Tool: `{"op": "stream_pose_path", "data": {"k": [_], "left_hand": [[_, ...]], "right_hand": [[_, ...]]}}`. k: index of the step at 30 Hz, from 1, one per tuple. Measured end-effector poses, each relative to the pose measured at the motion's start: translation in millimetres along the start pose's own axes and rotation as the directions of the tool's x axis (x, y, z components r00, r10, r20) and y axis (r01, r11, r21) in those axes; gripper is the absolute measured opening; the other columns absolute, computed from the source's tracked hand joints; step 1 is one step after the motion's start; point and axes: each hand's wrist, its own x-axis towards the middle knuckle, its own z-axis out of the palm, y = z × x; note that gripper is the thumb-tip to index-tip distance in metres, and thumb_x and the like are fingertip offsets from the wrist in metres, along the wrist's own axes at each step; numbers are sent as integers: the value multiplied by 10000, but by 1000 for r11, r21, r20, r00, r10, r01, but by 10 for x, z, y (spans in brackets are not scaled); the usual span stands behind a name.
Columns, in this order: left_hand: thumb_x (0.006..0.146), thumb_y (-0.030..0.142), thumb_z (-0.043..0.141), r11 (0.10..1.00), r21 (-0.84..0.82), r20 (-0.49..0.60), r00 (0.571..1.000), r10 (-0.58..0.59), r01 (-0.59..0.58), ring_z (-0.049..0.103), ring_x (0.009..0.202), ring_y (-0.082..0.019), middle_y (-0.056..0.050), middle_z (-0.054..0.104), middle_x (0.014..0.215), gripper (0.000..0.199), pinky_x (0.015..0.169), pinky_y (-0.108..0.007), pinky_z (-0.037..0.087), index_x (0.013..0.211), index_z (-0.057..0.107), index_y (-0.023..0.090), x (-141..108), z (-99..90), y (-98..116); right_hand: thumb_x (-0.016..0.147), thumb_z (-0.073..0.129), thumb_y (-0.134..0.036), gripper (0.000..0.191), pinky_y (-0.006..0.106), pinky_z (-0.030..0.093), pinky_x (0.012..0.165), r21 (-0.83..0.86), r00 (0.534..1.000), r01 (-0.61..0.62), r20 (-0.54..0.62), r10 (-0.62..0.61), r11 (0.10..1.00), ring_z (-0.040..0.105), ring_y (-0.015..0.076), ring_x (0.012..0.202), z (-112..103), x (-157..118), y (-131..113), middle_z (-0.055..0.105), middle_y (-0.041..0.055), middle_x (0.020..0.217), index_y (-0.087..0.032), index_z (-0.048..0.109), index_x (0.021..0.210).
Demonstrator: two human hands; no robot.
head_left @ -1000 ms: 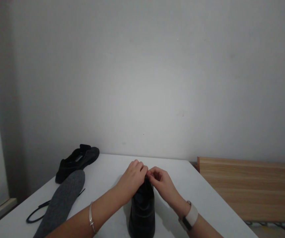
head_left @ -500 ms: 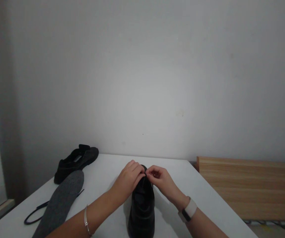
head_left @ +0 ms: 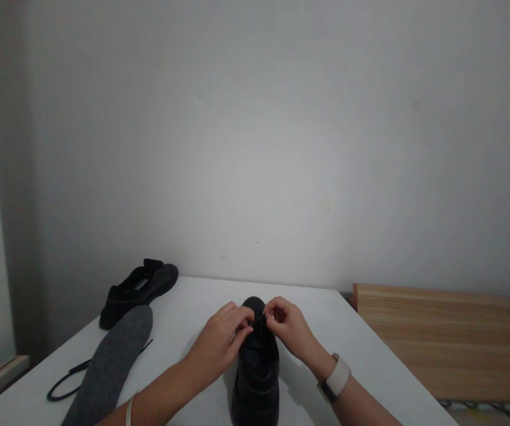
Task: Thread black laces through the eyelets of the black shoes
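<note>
A black shoe (head_left: pixel 256 378) stands on the table, its toe pointing away from me and its heel towards me. Over its lacing, my left hand (head_left: pixel 231 331) bends in from the left, thumb and forefinger pinched at the front of the opening. From the other side my right hand (head_left: pixel 291 325) pinches with thumb and forefinger at the same spot. Between the fingertips runs a thin black shoelace (head_left: pixel 259 319), dark against the shoe and hard to make out. My fingers partly cover the lace holes.
Another black shoe (head_left: pixel 126 296) lies at the far left of the white table (head_left: pixel 312 302). A grey insole (head_left: pixel 115 361) rests nearer, over a loose black lace (head_left: pixel 62 387). Behind is a grey wall (head_left: pixel 255 148); a wooden board (head_left: pixel 436 337) stands beyond the table's right edge.
My left hand has moved back from the toe and slightly left, uncovering more of the toe cap. The right hand has shifted a little, still pinching. The view has tilted slightly.
</note>
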Motion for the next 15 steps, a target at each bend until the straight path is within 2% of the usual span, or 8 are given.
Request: {"op": "stream_pose_path", "data": {"k": [2,4,7,8,10,12,13,15], "left_hand": [[910,238,488,999,53,-8,1000,-11,12,550,930,-200,-41,617,963,176,840,-330,452,1076,546,224,7,-140,-71],[922,311,472,987,157,-43,999,-33,40,534,1034,-214,-55,604,1090,243,934,-342,425,1145,524,230,24,-342,-215],[931,283,413,916,389,-50,995,-82,95,509,1097,-235,-83,584,1146,283,993,-357,380,1170,528,182,29,-712,-563],[919,234,412,869,478,-48,992,-116,125,495,1110,-254,-108,571,1165,300,991,-384,371,1179,529,143,10,-837,-701],[869,136,419,749,638,-21,977,-213,177,485,1112,-294,-154,563,1165,344,957,-425,371,1191,528,77,-70,-1070,-988],[823,78,421,633,739,-19,946,-324,232,505,1088,-315,-188,575,1152,376,934,-440,369,1180,534,36,-201,-1268,-1262],[805,71,435,596,762,-11,925,-380,254,514,1087,-318,-200,580,1159,395,929,-437,369,1185,530,22,-274,-1352,-1387],[784,98,484,560,779,39,869,-493,283,548,1046,-315,-184,623,1105,379,913,-419,373,1149,563,35,-405,-1489,-1604]], "right_hand": [[774,529,-145,117,247,383,574,-63,998,46,-33,-48,997,449,124,603,-87,-83,-144,565,1,754,-175,608,854],[868,483,-205,139,252,392,587,-114,996,93,1,-93,989,470,130,624,-182,-225,-351,584,15,819,-189,600,943],[931,463,-308,182,251,404,631,-207,959,164,262,-107,964,554,145,708,-255,-484,-642,626,15,861,-221,616,982],[905,526,-371,199,257,408,647,-269,932,187,354,-83,945,582,162,744,-248,-560,-701,641,19,888,-227,623,1000],[764,686,-491,374,278,410,644,-425,882,225,471,2,877,617,214,782,-197,-672,-743,655,40,935,-215,633,1011],[661,771,-489,437,284,400,615,-550,871,235,484,78,801,630,244,768,-129,-727,-710,656,55,943,-195,641,957],[665,779,-438,371,277,391,604,-576,878,225,469,92,786,629,239,757,-104,-736,-682,656,49,928,-193,641,908],[721,739,-284,177,257,381,610,-549,900,188,428,82,815,621,205,759,-93,-732,-634,654,23,898,-198,626,828]]}}
